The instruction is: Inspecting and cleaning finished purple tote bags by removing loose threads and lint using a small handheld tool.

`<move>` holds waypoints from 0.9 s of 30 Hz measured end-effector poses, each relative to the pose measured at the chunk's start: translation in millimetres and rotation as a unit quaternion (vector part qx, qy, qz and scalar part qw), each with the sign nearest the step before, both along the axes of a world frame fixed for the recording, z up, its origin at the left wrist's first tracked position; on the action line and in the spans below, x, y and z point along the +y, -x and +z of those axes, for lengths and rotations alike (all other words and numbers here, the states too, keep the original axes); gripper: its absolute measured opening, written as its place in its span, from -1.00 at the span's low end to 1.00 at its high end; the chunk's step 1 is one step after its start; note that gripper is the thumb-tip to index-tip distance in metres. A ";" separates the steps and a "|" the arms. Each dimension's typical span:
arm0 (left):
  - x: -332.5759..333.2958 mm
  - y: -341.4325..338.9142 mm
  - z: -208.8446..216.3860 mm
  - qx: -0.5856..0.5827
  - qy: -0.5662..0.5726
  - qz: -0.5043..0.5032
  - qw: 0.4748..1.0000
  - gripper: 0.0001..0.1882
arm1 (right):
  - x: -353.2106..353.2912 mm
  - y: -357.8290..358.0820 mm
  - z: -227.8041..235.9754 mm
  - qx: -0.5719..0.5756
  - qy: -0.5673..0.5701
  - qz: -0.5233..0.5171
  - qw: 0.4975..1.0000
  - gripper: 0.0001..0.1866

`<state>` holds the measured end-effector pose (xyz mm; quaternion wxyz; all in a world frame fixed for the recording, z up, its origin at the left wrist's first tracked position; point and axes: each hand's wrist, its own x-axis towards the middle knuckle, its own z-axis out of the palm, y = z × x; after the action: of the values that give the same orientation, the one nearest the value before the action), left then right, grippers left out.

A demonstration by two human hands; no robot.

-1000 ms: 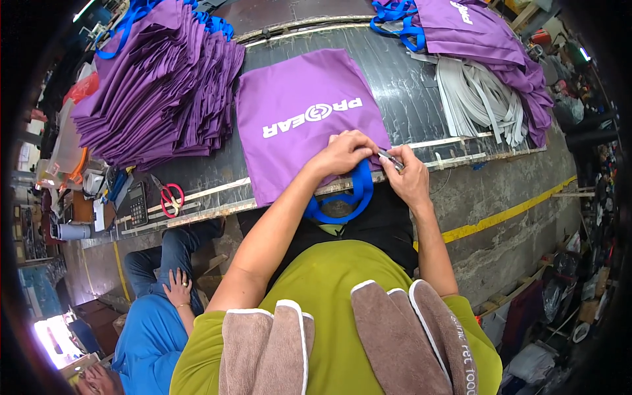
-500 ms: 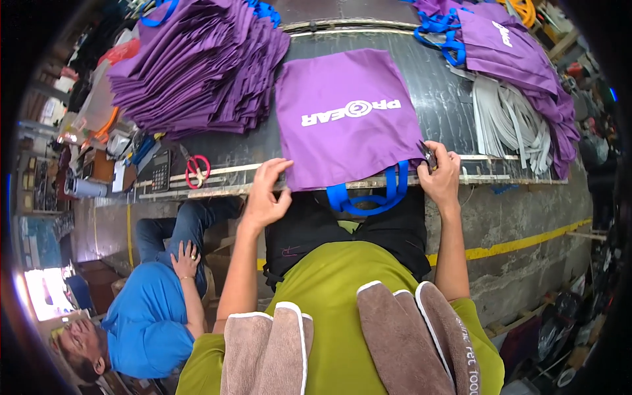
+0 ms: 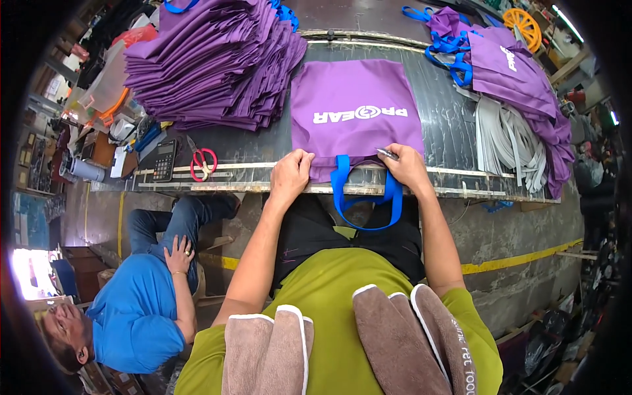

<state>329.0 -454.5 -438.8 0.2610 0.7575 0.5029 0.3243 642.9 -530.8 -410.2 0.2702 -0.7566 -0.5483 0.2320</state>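
A purple cloth bag (image 3: pixel 355 89) with white printing lies flat in front of me, its blue strap handle (image 3: pixel 370 228) hanging over the table's near edge. My left hand (image 3: pixel 290 172) is closed on the bag's near left side, thumb and fingers pinching the cloth. On the near right side, my right hand (image 3: pixel 407 166) is closed around small dark thread snips (image 3: pixel 388 153), whose tips point left over the cloth beside the handle. The fingertips of the right hand are partly hidden behind the bag's edge and strap, so whether they also pinch the cloth is unclear.
A tall stack of purple bags (image 3: pixel 210 69) stands at the back left. Red-handled scissors (image 3: pixel 204 164) and a calculator (image 3: pixel 164 161) lie left. More purple bags (image 3: pixel 500 76) and a bundle of pale strips (image 3: pixel 505 135) are at right. A person in blue (image 3: pixel 135 316) sits at lower left.
Both hands have come closer together along the bag's near edge. My left hand has gone from loosely open to pinching the cloth. The right hand, with the snips, has moved left to the handle.
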 end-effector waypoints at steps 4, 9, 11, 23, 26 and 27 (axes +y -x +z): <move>-8.8 -18.9 18.2 0.092 -0.212 0.066 0.971 -0.85 | 3.6 -2.4 -3.1 -0.012 0.023 0.009 1.000 -0.65; -28.6 -68.7 48.8 -0.010 -0.231 -0.116 0.966 -0.75 | 3.7 2.0 0.2 -0.014 0.020 0.011 1.000 -0.67; -24.2 -86.4 45.6 -0.013 -0.194 -0.150 0.969 -0.76 | -0.1 -2.4 -10.8 0.024 -0.031 0.000 0.999 -0.67; 30.2 -105.6 14.4 0.065 0.181 -0.205 0.960 -0.68 | -19.6 18.4 -36.6 -0.160 -0.287 0.072 0.942 -0.81; 45.0 -103.8 -4.3 0.058 0.137 -0.148 0.978 -0.69 | -24.0 12.1 -38.3 -0.193 -0.276 0.139 0.931 -0.84; 55.2 -101.2 -8.4 0.055 0.096 -0.094 0.989 -0.70 | -27.2 10.0 -38.6 -0.193 -0.277 0.140 0.931 -0.84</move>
<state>430.3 -399.3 -447.2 0.3341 0.7895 0.4716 0.2065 632.9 -558.0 -448.7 0.3227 -0.5974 -0.7328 -0.0437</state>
